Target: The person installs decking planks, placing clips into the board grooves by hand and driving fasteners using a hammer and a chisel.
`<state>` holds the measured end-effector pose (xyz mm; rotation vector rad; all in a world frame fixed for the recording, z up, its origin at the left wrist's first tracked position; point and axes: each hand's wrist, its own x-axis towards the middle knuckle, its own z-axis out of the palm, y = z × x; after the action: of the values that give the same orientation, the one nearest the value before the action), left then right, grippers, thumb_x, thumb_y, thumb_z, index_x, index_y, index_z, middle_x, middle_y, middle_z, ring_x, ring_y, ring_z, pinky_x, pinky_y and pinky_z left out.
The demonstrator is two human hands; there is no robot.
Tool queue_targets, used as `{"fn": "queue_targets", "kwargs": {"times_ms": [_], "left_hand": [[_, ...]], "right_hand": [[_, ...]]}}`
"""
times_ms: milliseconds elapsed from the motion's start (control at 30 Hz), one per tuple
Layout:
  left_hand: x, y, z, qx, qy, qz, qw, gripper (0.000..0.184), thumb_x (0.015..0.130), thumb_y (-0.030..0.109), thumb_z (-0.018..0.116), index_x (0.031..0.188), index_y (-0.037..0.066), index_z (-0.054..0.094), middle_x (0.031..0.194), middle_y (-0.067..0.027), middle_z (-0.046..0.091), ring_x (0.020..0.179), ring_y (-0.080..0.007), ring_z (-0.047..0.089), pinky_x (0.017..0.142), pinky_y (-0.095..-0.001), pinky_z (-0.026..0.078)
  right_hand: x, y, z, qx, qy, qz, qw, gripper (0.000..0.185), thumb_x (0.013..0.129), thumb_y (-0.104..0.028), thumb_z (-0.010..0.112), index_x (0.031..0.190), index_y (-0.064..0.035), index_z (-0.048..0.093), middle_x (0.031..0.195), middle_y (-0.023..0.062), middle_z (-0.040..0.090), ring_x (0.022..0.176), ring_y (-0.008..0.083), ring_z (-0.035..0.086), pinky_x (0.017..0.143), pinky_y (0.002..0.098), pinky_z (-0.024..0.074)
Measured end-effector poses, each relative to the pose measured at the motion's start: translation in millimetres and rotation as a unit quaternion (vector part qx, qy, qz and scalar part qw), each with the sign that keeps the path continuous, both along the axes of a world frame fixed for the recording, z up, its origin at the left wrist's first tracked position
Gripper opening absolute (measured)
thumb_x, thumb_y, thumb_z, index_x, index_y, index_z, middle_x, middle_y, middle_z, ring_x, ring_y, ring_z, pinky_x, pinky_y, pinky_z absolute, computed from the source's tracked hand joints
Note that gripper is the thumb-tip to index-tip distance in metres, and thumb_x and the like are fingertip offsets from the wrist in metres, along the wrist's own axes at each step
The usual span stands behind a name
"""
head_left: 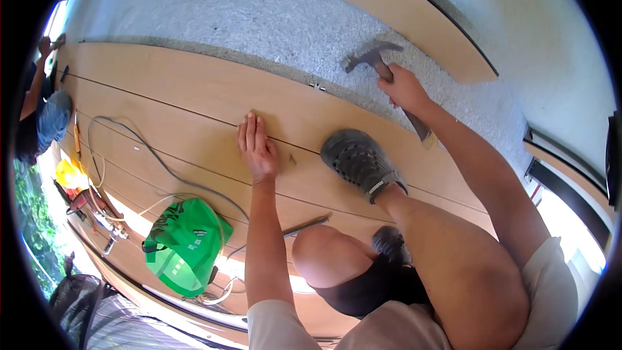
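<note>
My right hand is wrapped round the handle of a claw hammer, whose dark metal head is held over the rough grey floor. Flat on the tan floorboards, the fingers of my left hand are stretched out and hold nothing. A small metal clip sits at the outer edge of the laid boards, to the left of and below the hammer head. My foot in a dark grey clog rests on the boards between my hands.
A loose board lies across the grey floor beyond the hammer. On the left are a green bag, a grey cable, a yellow object and scattered tools. Another person crouches at the far left.
</note>
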<state>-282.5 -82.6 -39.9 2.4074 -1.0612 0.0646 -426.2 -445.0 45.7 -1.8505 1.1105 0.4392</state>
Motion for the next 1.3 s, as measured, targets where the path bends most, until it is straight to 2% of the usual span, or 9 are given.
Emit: {"fn": "queue_targets", "kwargs": {"times_ms": [100,200,267,400,600,1033,1133,1200,1300], "left_hand": [[0,2,-1,-0.005,-0.003,0.002,1.000,0.050,0.089,0.001,0.049,0.137,0.001,0.062,0.150,-0.0167,0.055,0.139,-0.0397,0.049,0.119,-0.0523,0.037],[-1,3,-2,-0.003,0.012,0.008,1.000,0.050,0.088,0.003,0.052,0.137,0.001,0.061,0.151,-0.0153,0.055,0.140,-0.0384,0.049,0.120,-0.0522,0.036],[-2,3,0,0.000,0.015,0.014,1.000,0.050,0.087,0.002,0.052,0.137,0.001,0.062,0.151,-0.0148,0.055,0.140,-0.0382,0.049,0.119,-0.0514,0.036],[0,4,3,0.008,0.015,0.019,1.000,0.051,0.086,0.002,0.053,0.137,0.003,0.062,0.151,-0.0132,0.055,0.139,-0.0370,0.050,0.119,-0.0501,0.038],[3,4,7,0.005,0.022,0.019,1.000,0.050,0.088,0.001,0.052,0.137,0.004,0.062,0.150,-0.0125,0.056,0.138,-0.0361,0.051,0.119,-0.0487,0.037],[4,4,3,-0.009,0.029,0.019,0.999,0.056,0.082,-0.001,0.052,0.137,0.003,0.062,0.151,-0.0134,0.055,0.139,-0.0366,0.050,0.119,-0.0507,0.038],[2,6,-2,-0.028,0.033,0.015,0.999,0.056,0.083,-0.003,0.051,0.138,0.002,0.061,0.151,-0.0132,0.055,0.140,-0.0376,0.049,0.120,-0.0493,0.036],[3,7,0,-0.010,0.035,0.018,0.999,0.056,0.083,-0.004,0.051,0.137,0.002,0.061,0.152,-0.0125,0.055,0.140,-0.0370,0.049,0.120,-0.0493,0.036],[1,7,-4,-0.025,0.029,0.021,0.999,0.056,0.084,-0.004,0.050,0.138,0.003,0.061,0.152,-0.0119,0.054,0.140,-0.0370,0.048,0.120,-0.0489,0.036]], "right_hand": [[-29,-1,-18,-0.029,0.049,0.037,0.998,0.031,0.091,-0.028,0.067,0.103,-0.0004,0.062,0.087,0.0221,0.072,0.081,0.0358,0.072,0.072,0.0458,0.0577],[-34,5,-15,-0.285,0.056,0.235,0.928,0.026,0.093,-0.027,0.066,0.103,-0.0032,0.063,0.087,0.0200,0.071,0.082,0.0347,0.072,0.072,0.0444,0.0582],[-19,20,-13,-0.405,-0.147,0.229,0.873,0.022,0.095,-0.026,0.063,0.103,-0.0051,0.064,0.088,0.0190,0.070,0.087,0.0367,0.071,0.074,0.0494,0.0571],[49,47,-38,-0.156,-0.191,0.283,0.927,0.020,0.095,-0.021,0.059,0.096,-0.0025,0.066,0.090,0.0200,0.069,0.091,0.0415,0.069,0.077,0.0537,0.0555],[88,51,-60,-0.137,-0.076,0.438,0.885,0.017,0.088,-0.018,0.062,0.093,-0.0051,0.072,0.092,0.0202,0.072,0.087,0.0410,0.069,0.077,0.0531,0.0542],[84,44,-73,-0.069,-0.135,0.359,0.921,0.016,0.087,-0.017,0.064,0.091,-0.0048,0.073,0.090,0.0214,0.071,0.088,0.0419,0.068,0.075,0.0513,0.0533],[58,44,-61,-0.133,-0.222,0.251,0.933,0.019,0.089,-0.020,0.064,0.101,-0.0064,0.070,0.094,0.0199,0.070,0.088,0.0415,0.067,0.076,0.0519,0.0533],[25,39,-41,-0.328,-0.189,0.162,0.911,0.026,0.090,-0.020,0.066,0.110,-0.0044,0.061,0.100,0.0198,0.067,0.088,0.0428,0.066,0.078,0.0525,0.0535],[-47,29,-31,-0.403,-0.108,0.200,0.886,0.039,0.087,-0.023,0.071,0.113,-0.0004,0.054,0.102,0.0230,0.065,0.088,0.0456,0.064,0.079,0.0537,0.0539]]}}
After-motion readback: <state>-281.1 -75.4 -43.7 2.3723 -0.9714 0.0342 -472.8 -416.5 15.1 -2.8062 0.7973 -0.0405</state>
